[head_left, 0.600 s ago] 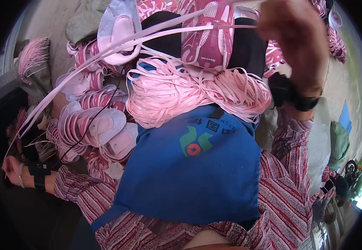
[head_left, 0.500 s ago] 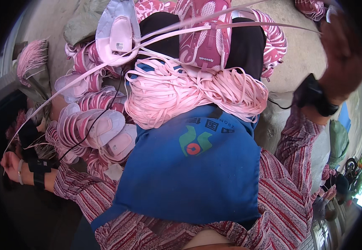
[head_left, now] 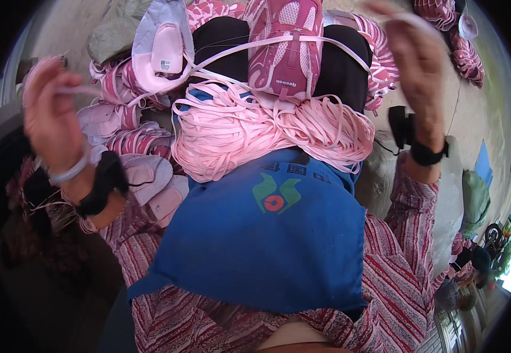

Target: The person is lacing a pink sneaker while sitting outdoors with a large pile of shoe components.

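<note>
A pink and white mesh shoe (head_left: 284, 50) rests between my knees, its toe toward me. A pale pink shoelace (head_left: 226, 53) crosses it and runs out to both sides. My left hand (head_left: 55, 120), raised at the left and blurred, has its fingers closed on the lace's left part. At the upper right my right hand (head_left: 417, 65) is lifted beside the knee, its fingers smeared by motion. The lace's right part droops over the right knee, apart from that hand as far as I can see. A heap of loose pink laces (head_left: 226, 132) lies across my lap on the blue apron (head_left: 261, 253).
Several pink shoe uppers are stacked at the left, among them a pale one (head_left: 161, 44) close to the left knee. More striped pink uppers (head_left: 379, 47) lie beyond the right knee and at the far right (head_left: 466, 59). Grey-green sacks (head_left: 111, 42) stand on the floor.
Both hands have come in from far out at the sides; the left has also risen. The lace, stretched tight before, now hangs slack and curves over the right knee.
</note>
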The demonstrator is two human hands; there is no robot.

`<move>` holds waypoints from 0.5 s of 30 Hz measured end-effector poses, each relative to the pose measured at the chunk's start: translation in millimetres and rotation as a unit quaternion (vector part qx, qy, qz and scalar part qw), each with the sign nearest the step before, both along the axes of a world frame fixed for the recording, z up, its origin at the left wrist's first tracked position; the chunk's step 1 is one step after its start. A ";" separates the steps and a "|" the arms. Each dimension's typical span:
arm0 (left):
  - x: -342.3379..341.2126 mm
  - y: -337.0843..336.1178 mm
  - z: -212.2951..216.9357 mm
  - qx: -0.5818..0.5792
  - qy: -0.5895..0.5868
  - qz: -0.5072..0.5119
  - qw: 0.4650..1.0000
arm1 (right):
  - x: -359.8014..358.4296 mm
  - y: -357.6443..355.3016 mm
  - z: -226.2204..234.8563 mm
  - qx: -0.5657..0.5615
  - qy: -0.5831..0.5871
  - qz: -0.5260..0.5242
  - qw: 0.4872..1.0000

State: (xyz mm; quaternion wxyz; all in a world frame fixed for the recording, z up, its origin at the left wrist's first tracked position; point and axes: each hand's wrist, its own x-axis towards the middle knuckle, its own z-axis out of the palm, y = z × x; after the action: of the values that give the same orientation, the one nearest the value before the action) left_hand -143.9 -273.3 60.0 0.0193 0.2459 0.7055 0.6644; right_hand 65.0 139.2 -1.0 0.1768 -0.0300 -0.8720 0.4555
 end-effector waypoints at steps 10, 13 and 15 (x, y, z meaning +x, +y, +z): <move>66.8 163.2 -116.8 -0.281 0.108 -0.105 0.948 | 23.3 -11.8 -34.6 0.134 -0.193 0.075 0.969; 64.6 159.2 -123.3 -0.297 0.144 -0.088 0.940 | 36.7 -4.2 -35.1 0.135 -0.198 0.122 0.963; 65.4 157.6 -125.7 -0.307 0.158 -0.089 0.935 | 38.0 -6.5 -30.3 0.131 -0.174 0.112 0.970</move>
State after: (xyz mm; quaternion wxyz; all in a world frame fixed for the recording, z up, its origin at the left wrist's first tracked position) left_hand -78.5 -115.7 -65.7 0.0414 0.3914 0.8440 0.3642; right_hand 103.0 132.7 -31.3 -0.0273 0.0128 -0.9392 0.3420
